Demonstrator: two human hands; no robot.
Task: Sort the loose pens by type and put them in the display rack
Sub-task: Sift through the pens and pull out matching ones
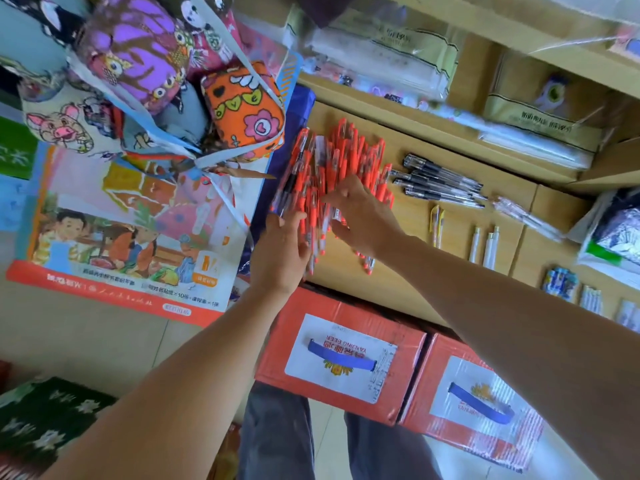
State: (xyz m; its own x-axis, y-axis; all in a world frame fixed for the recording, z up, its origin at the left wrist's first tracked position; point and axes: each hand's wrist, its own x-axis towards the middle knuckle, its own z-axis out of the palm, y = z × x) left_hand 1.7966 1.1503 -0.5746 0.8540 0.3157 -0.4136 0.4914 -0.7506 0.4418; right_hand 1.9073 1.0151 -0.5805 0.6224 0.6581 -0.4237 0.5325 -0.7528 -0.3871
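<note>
A big heap of red pens [349,157] lies on the wooden shelf top [408,282]. My left hand [280,251] grips a bundle of red pens [294,188] at the heap's left edge. My right hand [360,209] rests on the middle of the heap with its fingers spread and touching pens. To the right lie several black pens [440,181] in a row, one yellow pen [437,221], and three white pens [486,244] side by side. Clear-wrapped pens [526,216] sit further right.
Two red beer cartons [339,355] with blue handles stand below the shelf edge. Patterned cloth bags [145,64] and a picture pack [131,230] crowd the left. Packaged stationery [384,50] fills the upper shelf. Small blue-white packs [561,284] lie at the right.
</note>
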